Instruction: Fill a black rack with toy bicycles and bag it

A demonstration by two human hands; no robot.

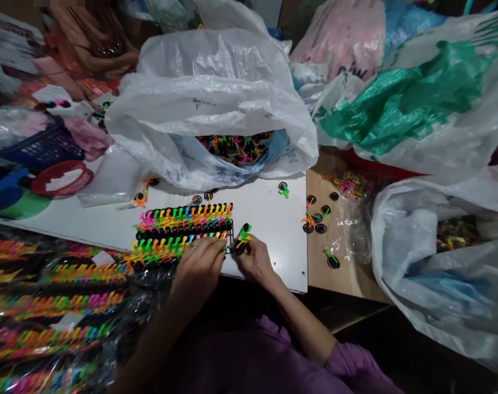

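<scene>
Left hand was laid against the packed rows of toy bicycles, its grip unclear, while a green toy bicycle was pinched by the right hand at the rows' end on a white board; seating it there seemed called for.

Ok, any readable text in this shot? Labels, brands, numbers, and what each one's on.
Pink plastic bag: large dark letters, possibly "DAW", partly lost in the folds, reading unsure.
White plastic bag: small dark ink marks, too blurred to read.
White paper label: nothing legible.
Printed bag at top left: dark print, too blurred to read.
</scene>
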